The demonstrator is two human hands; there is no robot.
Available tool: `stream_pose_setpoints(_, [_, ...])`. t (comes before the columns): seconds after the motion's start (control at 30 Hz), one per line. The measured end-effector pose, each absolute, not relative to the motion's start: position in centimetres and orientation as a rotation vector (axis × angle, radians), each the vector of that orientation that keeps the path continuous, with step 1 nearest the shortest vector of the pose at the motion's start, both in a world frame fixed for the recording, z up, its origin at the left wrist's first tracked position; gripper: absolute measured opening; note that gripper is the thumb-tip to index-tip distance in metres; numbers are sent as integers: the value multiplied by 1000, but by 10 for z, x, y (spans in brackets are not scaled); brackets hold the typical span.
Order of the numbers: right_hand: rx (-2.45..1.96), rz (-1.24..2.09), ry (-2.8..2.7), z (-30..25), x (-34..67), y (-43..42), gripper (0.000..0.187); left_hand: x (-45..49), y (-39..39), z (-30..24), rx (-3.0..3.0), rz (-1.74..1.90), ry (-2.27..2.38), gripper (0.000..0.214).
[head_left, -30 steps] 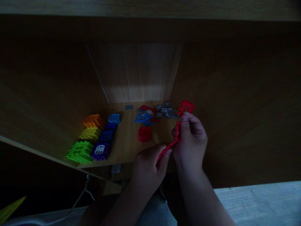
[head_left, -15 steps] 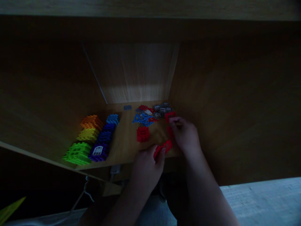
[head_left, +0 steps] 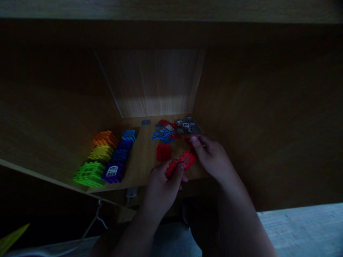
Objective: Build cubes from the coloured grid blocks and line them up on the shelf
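My left hand (head_left: 164, 182) is closed on red plastic building panels (head_left: 187, 160) with notched edges; two look joined, one bent up from the other. Close by on the right, my right hand (head_left: 207, 150) is pinched, with a dark red panel (head_left: 188, 141) at its fingertips, mostly hidden by the fingers. Just beyond the left hand, a red cube (head_left: 163, 152) built of such panels rests on the wooden shelf (head_left: 139, 160). Behind it lies a loose pile of blue pieces (head_left: 163, 135), mixed with red and white ones.
Grey pieces with white window inserts (head_left: 186, 125) are heaped at the back right. Along the left stand built blocks: green (head_left: 89, 174), yellow (head_left: 101, 152), orange (head_left: 105, 138), purple (head_left: 114, 173) and light blue (head_left: 129, 135). Wooden walls enclose the shelf, and a dark overhang runs above.
My left hand has shifted slightly left and up, its red panels turned flatter toward me. My right hand has drawn a little nearer with its red panel, which is now more hidden.
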State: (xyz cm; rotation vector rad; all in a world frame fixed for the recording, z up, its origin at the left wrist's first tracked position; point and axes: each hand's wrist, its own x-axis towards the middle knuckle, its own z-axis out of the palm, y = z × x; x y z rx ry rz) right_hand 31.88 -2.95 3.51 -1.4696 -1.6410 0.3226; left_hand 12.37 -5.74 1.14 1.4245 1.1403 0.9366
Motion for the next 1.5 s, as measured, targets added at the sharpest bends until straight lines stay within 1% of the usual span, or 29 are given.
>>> stream_pose_setpoints(0.1, [-1163,787,-1674,47,308,-40,27,120,-57,17,1315,957,1049,42])
stream_pose_setpoints(0.17, [-1064,902,-1611,46,302,-41,25,118,-58,20,1218,987,983,47])
stream_pose_setpoints(0.23, [-1051,884,-1497,41,301,-36,26,116,-57,21,1086,1042,920,53])
stream_pose_setpoints(0.33, [-1150,795,-1371,27,309,-22,31,115,-56,21,968,1086,859,59])
stream_pose_setpoints(0.43, [-1330,658,-1314,9,323,-7,34,113,-54,20,957,1115,820,58])
stream_pose_setpoints(0.6, [-1741,145,-1436,-11,336,4,28,105,-48,22,937,1192,787,59])
stream_pose_setpoints(0.7, [-1741,-96,-1491,-8,332,2,30,94,-42,22,940,1224,867,50])
stream_pose_setpoints(0.77, [-1623,-153,-1526,1,325,-3,27,85,-39,22,965,1161,930,42])
stream_pose_setpoints(0.83, [-1420,-91,-1604,13,316,-12,21,76,-37,23,1036,1057,948,39])
stream_pose_setpoints(0.93, [-1084,142,-1764,32,301,-28,16,66,-36,28,1178,974,963,34])
stream_pose_setpoints(1.0, [-925,303,-1858,41,293,-38,21,63,-36,31,1276,962,955,31])
stream_pose_setpoints(1.1, [-759,501,-1957,46,287,-45,34,60,-36,36,1342,944,932,28])
stream_pose_setpoints(1.2, [-682,588,-1990,44,284,-45,40,59,-37,40,1308,914,965,25])
stream_pose_setpoints(1.37, [-674,649,-1969,40,280,-40,28,52,-40,36,1220,797,981,19])
stream_pose_setpoints(1.5, [-647,712,-1934,38,279,-39,23,45,-41,28,1138,727,1002,19])
